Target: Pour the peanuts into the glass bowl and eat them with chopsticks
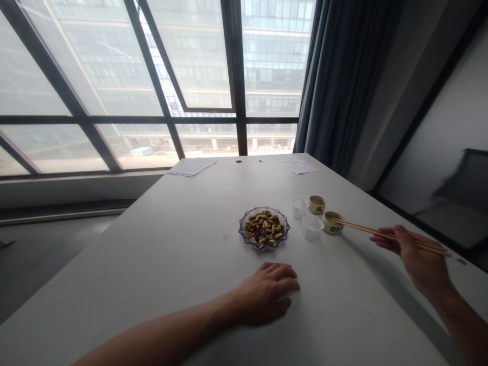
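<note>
My right hand (419, 256) grips a pair of wooden chopsticks (362, 227), whose tips reach into a small cream cup (334, 226) with dark lettering. Whether the tips hold anything inside that cup cannot be made out. Behind it stands a similar cream cup (316, 205). Two clear plastic containers sit to the left of the cups, a nearer one (311, 230) and a farther one (299, 208). My left hand (271, 294) rests on the table with its fingers loosely spread, holding nothing. Just beyond it is a scalloped glass bowl (244, 236) of peanuts (265, 227) in their shells.
The white table (160, 274) stretches toward large windows. Papers (193, 166) lie at its far left corner and another sheet (299, 166) at the far right. A small dark round object (238, 161) sits near the far edge. A blue curtain (335, 81) hangs behind the right side.
</note>
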{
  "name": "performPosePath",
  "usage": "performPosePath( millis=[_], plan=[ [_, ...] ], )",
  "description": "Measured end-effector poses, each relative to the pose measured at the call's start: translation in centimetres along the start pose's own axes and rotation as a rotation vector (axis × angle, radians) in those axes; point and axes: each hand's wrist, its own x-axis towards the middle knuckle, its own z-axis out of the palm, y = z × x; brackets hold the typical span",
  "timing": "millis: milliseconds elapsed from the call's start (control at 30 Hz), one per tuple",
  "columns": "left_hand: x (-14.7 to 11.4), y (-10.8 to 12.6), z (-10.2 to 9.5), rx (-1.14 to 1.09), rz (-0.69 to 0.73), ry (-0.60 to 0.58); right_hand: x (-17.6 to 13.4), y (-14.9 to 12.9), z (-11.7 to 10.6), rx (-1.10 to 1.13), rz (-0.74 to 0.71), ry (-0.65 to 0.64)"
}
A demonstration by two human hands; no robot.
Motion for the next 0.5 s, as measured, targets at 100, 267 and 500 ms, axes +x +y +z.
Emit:
performPosePath(
  millis=[100, 267, 500],
  plan=[
    [0.0, 0.0, 0.1, 0.000, 0.002, 0.002, 0.0, 0.0, -0.3, 0.019, 0.015, 0.001],
    [0.0, -0.1, 0.1, 0.002, 0.002, 0.002, -0.3, -0.3, -0.4, 0.066, 0.018, 0.045],
    [0.0, 0.0, 0.2, -0.006, -0.008, 0.007, -3.0, -3.3, 5.0, 0.111, -0.030, -0.229]
  ],
)
